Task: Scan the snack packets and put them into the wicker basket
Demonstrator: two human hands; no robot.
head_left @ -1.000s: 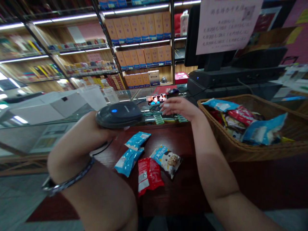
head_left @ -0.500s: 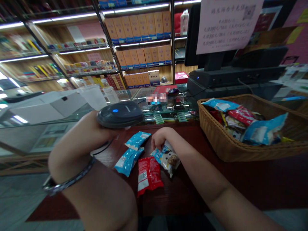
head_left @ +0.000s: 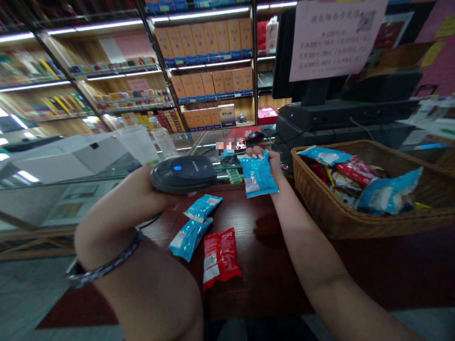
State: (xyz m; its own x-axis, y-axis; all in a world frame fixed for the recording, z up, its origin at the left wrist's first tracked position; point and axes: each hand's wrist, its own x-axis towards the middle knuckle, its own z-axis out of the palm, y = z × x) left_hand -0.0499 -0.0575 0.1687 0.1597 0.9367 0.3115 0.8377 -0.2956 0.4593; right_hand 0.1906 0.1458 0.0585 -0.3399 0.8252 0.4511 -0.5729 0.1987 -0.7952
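Observation:
My left hand [head_left: 151,193] is wrapped round a black barcode scanner [head_left: 185,174] with a blue light on top; its fingers are partly hidden beneath it. My right hand [head_left: 270,160] pinches a blue snack packet [head_left: 259,175] by its top edge, raised above the far part of the counter, its printed back with a pale label facing me. Below, on the dark red wooden counter [head_left: 263,279], lie two more packets, a blue snack packet [head_left: 204,207] and a second blue packet [head_left: 190,239], touching end to end. A red snack packet [head_left: 221,255] lies to their right.
A wicker basket [head_left: 320,208] holding several snack packets stands at the right. Behind it are a monitor [head_left: 284,52] bearing a paper notice and a dark till base [head_left: 341,113]. White boxes [head_left: 67,161] and a plastic bottle [head_left: 161,137] stand on glass at the left.
My right hand has lifted a snack packet off the counter, up and away from me, and turned it so its back shows. The scanner in my left hand has shifted slightly right.

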